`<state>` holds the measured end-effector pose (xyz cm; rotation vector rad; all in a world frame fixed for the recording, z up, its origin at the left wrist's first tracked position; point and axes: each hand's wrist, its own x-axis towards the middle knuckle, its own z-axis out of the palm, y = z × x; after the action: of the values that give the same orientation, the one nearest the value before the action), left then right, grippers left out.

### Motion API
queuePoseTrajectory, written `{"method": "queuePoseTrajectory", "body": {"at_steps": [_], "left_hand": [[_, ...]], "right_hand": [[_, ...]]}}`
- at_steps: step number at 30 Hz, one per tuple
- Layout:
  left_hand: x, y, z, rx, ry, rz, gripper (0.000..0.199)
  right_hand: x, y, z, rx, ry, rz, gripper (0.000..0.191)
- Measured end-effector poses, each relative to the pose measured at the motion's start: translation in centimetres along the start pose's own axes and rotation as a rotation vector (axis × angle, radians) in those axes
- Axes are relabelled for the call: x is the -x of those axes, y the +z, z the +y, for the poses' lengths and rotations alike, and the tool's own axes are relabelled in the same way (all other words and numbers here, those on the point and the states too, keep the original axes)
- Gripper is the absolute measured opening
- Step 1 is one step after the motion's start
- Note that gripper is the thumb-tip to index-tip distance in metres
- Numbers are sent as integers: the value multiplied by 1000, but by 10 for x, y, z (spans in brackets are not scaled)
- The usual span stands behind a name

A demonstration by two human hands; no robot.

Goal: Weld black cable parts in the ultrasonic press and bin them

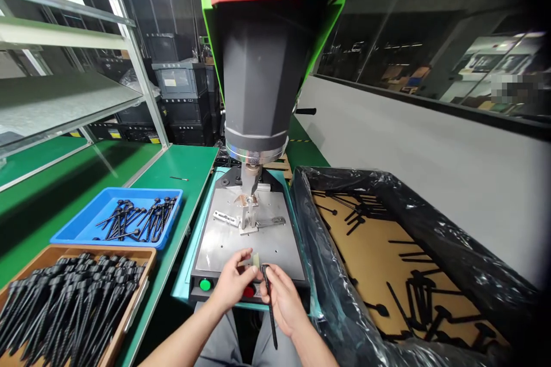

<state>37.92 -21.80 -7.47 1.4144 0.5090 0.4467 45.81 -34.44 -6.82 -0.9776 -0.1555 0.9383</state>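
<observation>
My right hand (pixel 284 298) is closed around a black cable tie (pixel 271 315), its head up between the fingertips and its strap hanging down over my lap. Close beside the head, my left hand (pixel 235 278) has thumb and fingers bent together. A small pale yellow-green piece (pixel 256 260) shows at the left fingertips; whether it is held or worn on a finger I cannot tell. Both hands are over the front edge of a metal base plate (pixel 236 251). Further back on that plate, a metal fixture (pixel 248 221) stands directly under the machine's horn (pixel 250 179).
A blue tray (pixel 81 223) and a brown tray (pixel 146 258) on my left hold many black cable ties. To the right, a box lined with black plastic (pixel 340 287) holds more. The machine head (pixel 262 69) hangs overhead. A green button (pixel 205 285) and a red button (pixel 248 292) sit in front.
</observation>
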Motion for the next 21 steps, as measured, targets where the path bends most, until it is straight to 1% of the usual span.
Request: {"method": "queuePoseTrajectory", "body": {"at_steps": [2,4,5,7,9,12,15,17,20,21], "left_hand": [[-20,-6,-9,-250,49,97,65],[-37,-13,-12,-500,89,189,73],[-44,-17,-12,-573,90,222,77],[-53,-23,-5,-611,92,248,84],[-57,-28,6,-524,135,233,86],[-61,-28,28,-257,196,204,75],[-67,-23,48,11,140,214,56],[-72,-18,58,144,80,228,44],[-75,-13,70,258,16,265,29],[-76,-12,73,283,-14,272,25]], "right_hand": [[-10,1,1,-15,16,32,39],[-18,3,5,-1,26,32,40],[-21,3,8,18,27,25,41],[-28,4,13,61,27,19,43],[-36,6,18,92,33,16,47],[-53,15,23,125,55,-42,50],[-72,33,27,146,50,-141,42],[-85,49,30,159,13,-190,35],[-102,69,30,199,-103,-214,24],[-107,75,29,219,-152,-211,23]]}}
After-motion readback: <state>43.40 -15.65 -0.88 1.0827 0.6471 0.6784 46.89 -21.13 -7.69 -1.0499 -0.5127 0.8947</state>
